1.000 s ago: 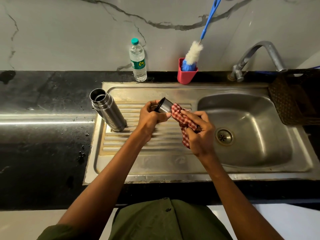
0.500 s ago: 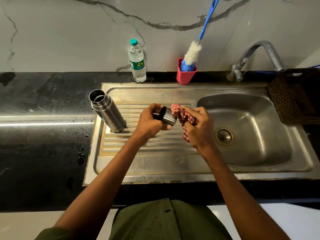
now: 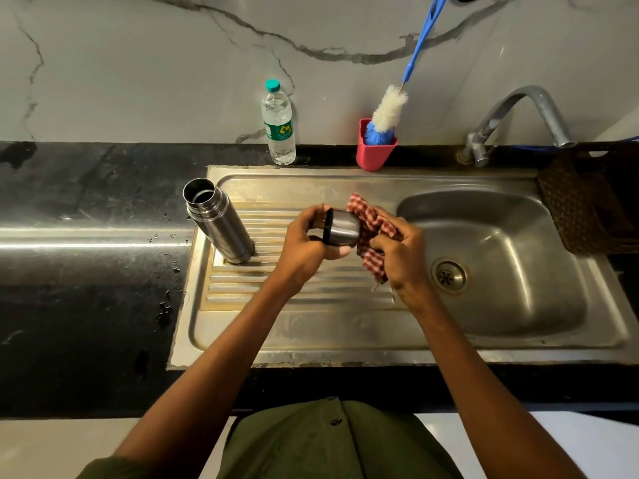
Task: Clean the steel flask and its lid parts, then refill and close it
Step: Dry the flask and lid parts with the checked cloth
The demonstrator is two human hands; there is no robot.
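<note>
- My left hand (image 3: 304, 242) fingers curl around the steel lid cup (image 3: 342, 231), held sideways over the drainboard (image 3: 311, 288).
- My right hand (image 3: 403, 252) clutches the checked cloth (image 3: 371, 226) against it.
- Open flask (image 3: 218, 221) stands left.

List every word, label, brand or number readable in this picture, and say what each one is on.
No text can be read.
Water bottle: green label with a pale logo, its print too blurred to read.
Steel flask: faint marking near its base, too small to read.
Lid cup and checked cloth: no print visible.
</note>
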